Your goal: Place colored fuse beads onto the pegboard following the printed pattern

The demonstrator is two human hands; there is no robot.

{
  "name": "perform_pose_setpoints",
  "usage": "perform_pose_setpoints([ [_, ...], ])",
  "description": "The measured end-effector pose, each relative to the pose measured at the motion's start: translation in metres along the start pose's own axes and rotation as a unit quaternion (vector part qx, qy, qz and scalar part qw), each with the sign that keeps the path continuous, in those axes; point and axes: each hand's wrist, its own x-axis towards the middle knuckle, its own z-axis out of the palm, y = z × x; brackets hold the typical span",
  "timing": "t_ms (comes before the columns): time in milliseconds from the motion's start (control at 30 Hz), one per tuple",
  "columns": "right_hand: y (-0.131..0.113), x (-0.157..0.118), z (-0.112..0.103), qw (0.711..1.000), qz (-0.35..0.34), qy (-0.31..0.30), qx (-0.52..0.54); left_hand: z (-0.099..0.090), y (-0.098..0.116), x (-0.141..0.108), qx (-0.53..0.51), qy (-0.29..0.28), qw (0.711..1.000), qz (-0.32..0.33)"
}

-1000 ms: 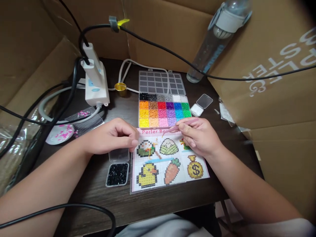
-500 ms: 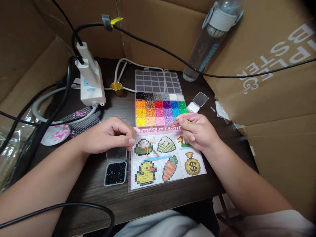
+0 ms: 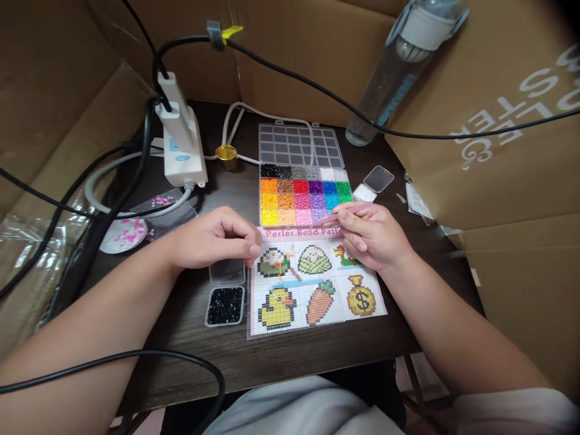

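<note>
My right hand is closed around pink tweezers, which point left. Their tip is over the top edge of the Perler bead pattern sheet, just in front of the bead box. I cannot make out a bead at the tip. A clear pegboard lies over the sheet's left part, with a yellow duck and a carrot on the sheet. My left hand rests at the upper left corner, thumb and fingers curled together. Whatever its fingertips grip is hidden.
A small case of black beads sits left of the sheet, one of white beads beyond my right hand. A power strip, gold cup and water bottle stand behind. A black cable crosses above.
The whole scene has shifted right and slightly up in view. Against the sheet, both hands and the tweezers have hardly moved.
</note>
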Motion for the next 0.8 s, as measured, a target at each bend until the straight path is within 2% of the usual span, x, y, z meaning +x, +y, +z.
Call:
perform_pose_setpoints([
  [200,0.009,-0.002,0.009,1.000,-0.007,-0.008,-0.004,0.002,-0.001,0.000,-0.014,-0.005,1.000,-0.005],
  [333,0.017,-0.004,0.018,0.997,-0.028,-0.047,-0.060,0.002,0.000,0.001,-0.015,-0.007,1.000,-0.007],
  [500,0.018,-0.007,0.027,0.984,-0.065,-0.032,-0.160,0.002,0.000,0.000,-0.009,-0.010,1.000,-0.007],
  [800,0.016,-0.006,0.019,0.989,-0.065,-0.018,-0.129,0.002,0.000,0.000,0.000,-0.007,1.000,-0.005],
])
